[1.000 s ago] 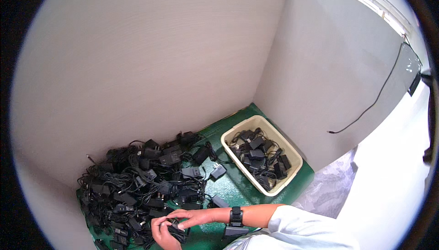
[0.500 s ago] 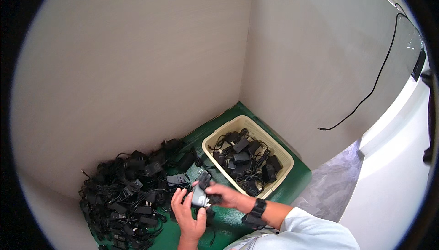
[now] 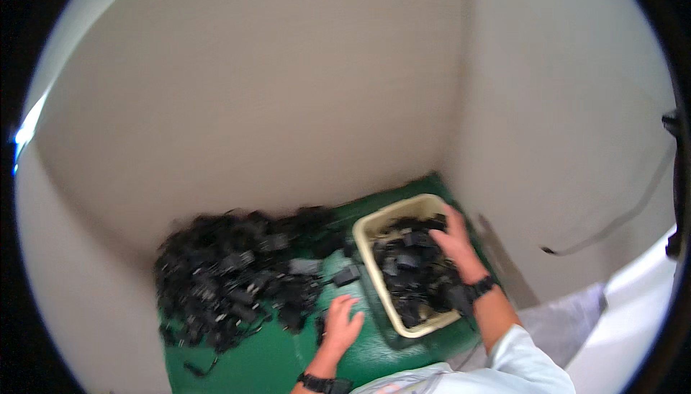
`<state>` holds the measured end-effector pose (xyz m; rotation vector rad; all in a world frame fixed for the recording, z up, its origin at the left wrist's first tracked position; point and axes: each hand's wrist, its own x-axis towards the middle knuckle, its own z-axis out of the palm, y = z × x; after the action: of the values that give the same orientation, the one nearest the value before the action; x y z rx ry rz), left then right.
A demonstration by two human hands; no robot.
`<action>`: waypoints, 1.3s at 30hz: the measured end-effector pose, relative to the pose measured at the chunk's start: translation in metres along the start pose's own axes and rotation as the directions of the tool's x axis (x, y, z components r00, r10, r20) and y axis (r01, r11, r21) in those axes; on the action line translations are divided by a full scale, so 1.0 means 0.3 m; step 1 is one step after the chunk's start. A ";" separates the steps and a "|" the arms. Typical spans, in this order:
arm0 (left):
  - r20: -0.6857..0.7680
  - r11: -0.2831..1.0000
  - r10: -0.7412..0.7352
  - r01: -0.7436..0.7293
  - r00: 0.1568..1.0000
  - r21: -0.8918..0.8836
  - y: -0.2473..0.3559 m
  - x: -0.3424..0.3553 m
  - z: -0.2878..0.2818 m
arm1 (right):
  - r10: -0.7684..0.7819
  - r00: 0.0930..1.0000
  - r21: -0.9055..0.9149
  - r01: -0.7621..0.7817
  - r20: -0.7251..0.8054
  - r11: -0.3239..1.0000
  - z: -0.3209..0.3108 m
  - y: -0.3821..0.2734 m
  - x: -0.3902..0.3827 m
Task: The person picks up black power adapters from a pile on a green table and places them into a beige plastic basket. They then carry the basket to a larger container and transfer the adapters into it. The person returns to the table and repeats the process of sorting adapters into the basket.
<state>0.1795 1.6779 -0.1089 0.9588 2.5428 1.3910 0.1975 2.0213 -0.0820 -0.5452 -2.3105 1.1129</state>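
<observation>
While the right hand (image 3: 452, 241) is at the upper right edge of the cream bin (image 3: 376, 279), right of centre in the frame, I honestly can't tell if its grip has hold of any of the black adapters (image 3: 407, 261) in there, too blurry. Left hand (image 3: 341, 328), lower middle, is loosely open with nothing in it, near a lone adapter (image 3: 346, 275) on the green table (image 3: 273, 358). Big adapter heap (image 3: 230, 271) sits centre-left.
</observation>
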 end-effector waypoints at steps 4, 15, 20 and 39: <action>-0.060 0.995 -0.095 0.094 0.994 -0.015 -0.017 -0.025 -0.030 | -0.025 0.993 -0.036 0.029 0.114 0.999 0.012 -0.062 -0.021; -0.510 0.949 -0.298 0.307 0.807 -0.068 -0.361 0.046 -0.448 | -0.300 0.896 0.088 0.287 0.329 0.954 0.299 -0.362 -0.048; -0.659 0.937 -0.142 0.314 0.739 0.151 -0.508 0.264 -0.683 | -0.380 0.810 0.210 0.318 0.447 0.924 0.457 -0.460 -0.180; -0.641 1.000 0.001 -0.005 0.767 -0.004 -0.412 0.212 -0.786 | -0.136 0.768 0.018 0.161 0.626 0.987 0.678 -0.542 -0.328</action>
<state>-0.0155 1.4936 -0.0554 0.5277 2.9766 2.0102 0.1310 1.7512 -0.0864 0.0305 -2.8788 1.3179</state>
